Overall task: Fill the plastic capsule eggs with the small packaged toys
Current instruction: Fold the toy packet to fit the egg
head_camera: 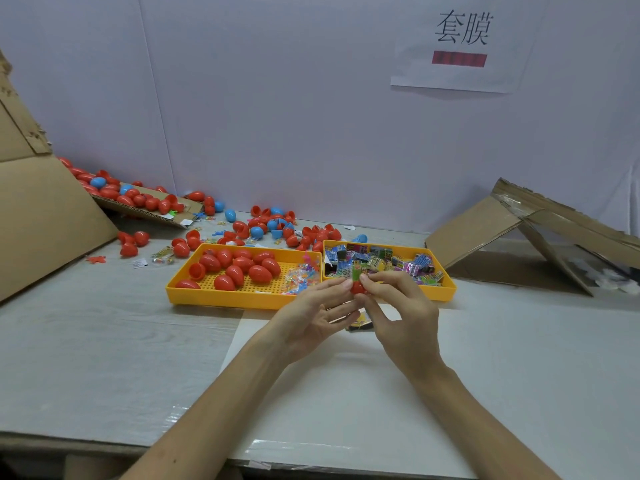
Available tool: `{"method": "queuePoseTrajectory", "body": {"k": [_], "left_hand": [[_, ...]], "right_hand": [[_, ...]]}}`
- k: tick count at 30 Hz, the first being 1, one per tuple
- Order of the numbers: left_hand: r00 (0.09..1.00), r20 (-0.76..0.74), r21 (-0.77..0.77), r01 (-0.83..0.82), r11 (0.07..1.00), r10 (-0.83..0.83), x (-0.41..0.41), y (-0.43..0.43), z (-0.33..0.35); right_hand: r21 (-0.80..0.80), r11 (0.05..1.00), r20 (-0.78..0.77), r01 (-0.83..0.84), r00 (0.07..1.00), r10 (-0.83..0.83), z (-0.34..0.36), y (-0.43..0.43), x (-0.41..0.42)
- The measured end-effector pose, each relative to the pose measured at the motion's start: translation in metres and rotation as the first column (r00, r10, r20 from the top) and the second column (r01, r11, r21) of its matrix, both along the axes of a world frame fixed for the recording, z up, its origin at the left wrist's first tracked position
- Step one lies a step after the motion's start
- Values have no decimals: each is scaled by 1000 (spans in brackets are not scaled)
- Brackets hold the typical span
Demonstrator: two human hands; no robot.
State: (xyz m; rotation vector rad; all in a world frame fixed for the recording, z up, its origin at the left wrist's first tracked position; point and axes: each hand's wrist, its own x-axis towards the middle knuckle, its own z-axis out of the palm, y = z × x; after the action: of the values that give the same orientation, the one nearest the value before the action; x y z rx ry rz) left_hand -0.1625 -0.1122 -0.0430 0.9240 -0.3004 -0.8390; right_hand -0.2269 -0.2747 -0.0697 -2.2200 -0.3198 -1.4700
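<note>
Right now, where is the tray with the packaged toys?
Head view: the toy tray lies right of centre, directly beside the egg tray on its left.

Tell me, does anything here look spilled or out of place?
Loose eggs, some open, lie scattered behind the yellow trays and spill off a cardboard flap. One toy packet lies apart beneath the left hand and right hand, which pinch a red egg.

A red capsule egg (pixel 357 288), pinched between both hands, takes a green packaged toy (pixel 356 273).
</note>
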Motion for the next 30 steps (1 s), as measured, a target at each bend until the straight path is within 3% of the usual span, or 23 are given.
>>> {"method": "queuePoseTrajectory", "body": {"k": [14, 30], "left_hand": [[998, 52, -11, 45, 999, -44, -3, 0, 1], [996, 50, 35, 71, 997, -73, 1, -2, -6]], "right_hand": [[95, 995, -43, 18, 999, -14, 4, 3, -3], [-1, 999, 35, 35, 999, -35, -5, -3, 3]]}}
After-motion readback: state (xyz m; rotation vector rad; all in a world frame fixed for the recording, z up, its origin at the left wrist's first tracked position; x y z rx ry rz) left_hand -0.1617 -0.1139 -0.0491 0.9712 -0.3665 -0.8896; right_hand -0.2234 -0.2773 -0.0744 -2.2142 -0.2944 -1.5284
